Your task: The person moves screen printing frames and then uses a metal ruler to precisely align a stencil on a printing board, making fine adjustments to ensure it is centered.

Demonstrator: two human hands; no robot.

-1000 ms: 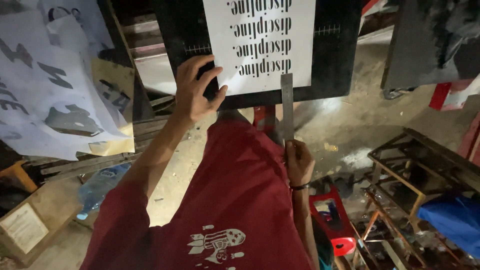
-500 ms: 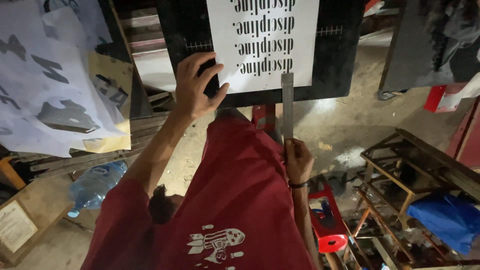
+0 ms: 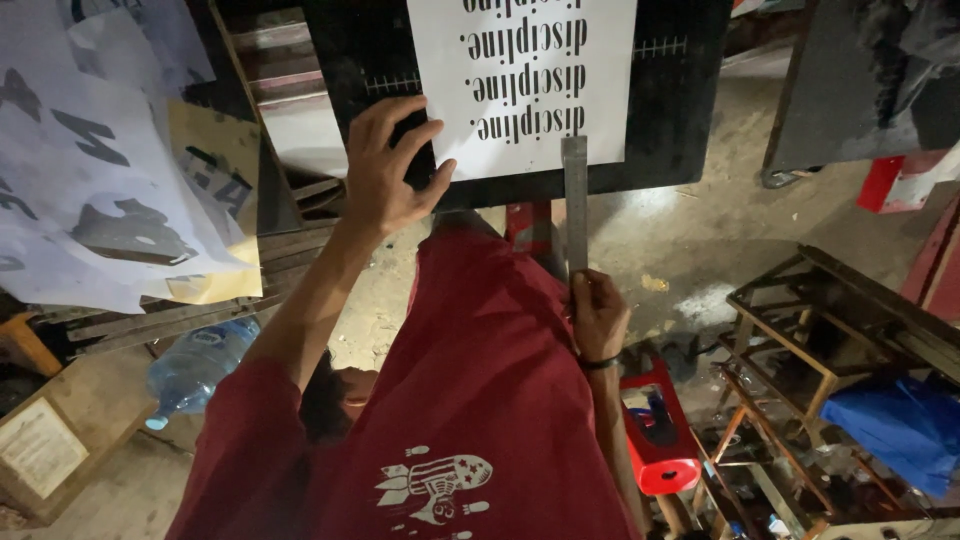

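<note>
A white sheet (image 3: 520, 80) printed with rows of black text lies on a black board (image 3: 670, 110). My left hand (image 3: 390, 170) presses flat on the board, fingers spread, at the sheet's lower left corner. In my right hand (image 3: 598, 312) is the lower end of a metal ruler (image 3: 574, 200). The ruler stands upright, and its top end rests over the sheet's bottom edge. A red shirt (image 3: 470, 400) with a white graphic covers my body below both arms.
Large white cut-out sheets (image 3: 90, 170) hang at the left over wooden slats. A plastic water bottle (image 3: 200, 365) lies at the lower left. A red box (image 3: 660, 440), wooden racks (image 3: 830, 330) and a blue cloth (image 3: 890, 430) sit at the right on a concrete floor.
The view has drifted slightly. Both hands keep their places, the left on the board and the right on the ruler.
</note>
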